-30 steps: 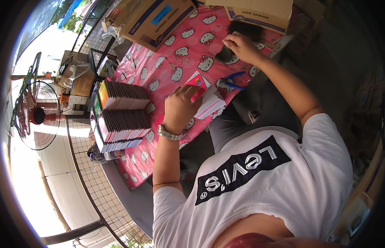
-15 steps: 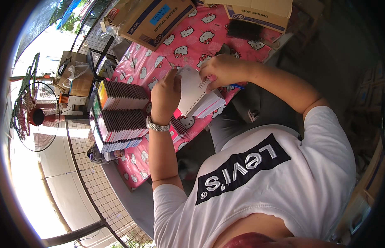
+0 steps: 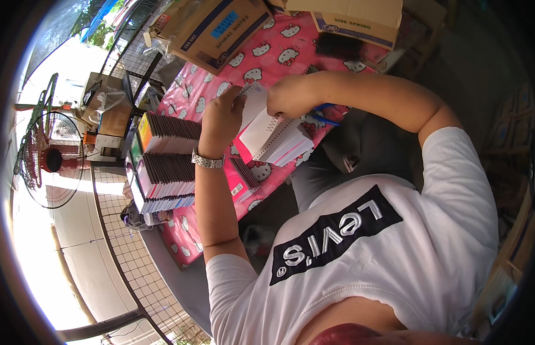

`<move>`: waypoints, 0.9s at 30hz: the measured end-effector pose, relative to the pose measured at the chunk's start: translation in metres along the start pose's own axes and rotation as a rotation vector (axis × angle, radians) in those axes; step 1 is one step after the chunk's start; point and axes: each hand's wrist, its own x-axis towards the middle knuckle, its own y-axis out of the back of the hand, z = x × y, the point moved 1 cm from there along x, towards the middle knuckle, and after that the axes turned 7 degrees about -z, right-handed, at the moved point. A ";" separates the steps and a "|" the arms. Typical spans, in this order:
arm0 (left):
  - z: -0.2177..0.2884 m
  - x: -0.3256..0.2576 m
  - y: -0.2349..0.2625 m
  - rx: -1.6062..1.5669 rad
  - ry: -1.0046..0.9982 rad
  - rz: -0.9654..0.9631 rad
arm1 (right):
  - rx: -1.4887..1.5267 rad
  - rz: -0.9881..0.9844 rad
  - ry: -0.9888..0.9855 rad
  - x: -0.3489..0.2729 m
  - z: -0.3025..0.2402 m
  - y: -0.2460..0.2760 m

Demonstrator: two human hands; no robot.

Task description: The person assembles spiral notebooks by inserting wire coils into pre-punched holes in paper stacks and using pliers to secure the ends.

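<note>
My left hand (image 3: 221,118) is pinched at the upper left edge of a white sheet (image 3: 256,102). My right hand (image 3: 293,96) has its fingers curled over the upper part of a white sheet with a row of punched holes (image 3: 264,135); its fingertips are partly hidden. Beneath these sheets is a thick stack of punched white paper (image 3: 290,148) with a pink layer showing at its left. A blue-handled tool (image 3: 326,118), its kind not clear, lies right of the stack under my right forearm. Pink-covered notebooks (image 3: 239,181) lie beside my left wrist.
Tall stacks of dark-spined notebooks (image 3: 167,172) stand left on the pink patterned tablecloth (image 3: 262,60). Two cardboard boxes, one printed (image 3: 221,34) and one with an open top (image 3: 356,23), sit at the far side beside a black brush-like object (image 3: 339,46). A fan (image 3: 52,160) is far left.
Both hands have shifted left. The punched sheet now lies lower over the stack, with another white sheet between my hands. More of the blue-handled tool and the pink notebooks shows.
</note>
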 end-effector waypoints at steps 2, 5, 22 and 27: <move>0.002 -0.001 0.001 0.018 0.041 -0.021 | 0.040 -0.051 -0.009 0.002 0.003 0.003; -0.001 -0.006 -0.002 -0.036 -0.012 0.068 | 0.153 -0.170 -0.001 0.006 0.010 0.005; 0.001 -0.009 0.009 -0.036 0.031 0.045 | -0.366 0.197 0.075 0.000 -0.019 0.012; 0.004 -0.008 -0.006 -0.130 -0.012 -0.029 | -0.401 0.515 0.129 -0.005 -0.017 0.014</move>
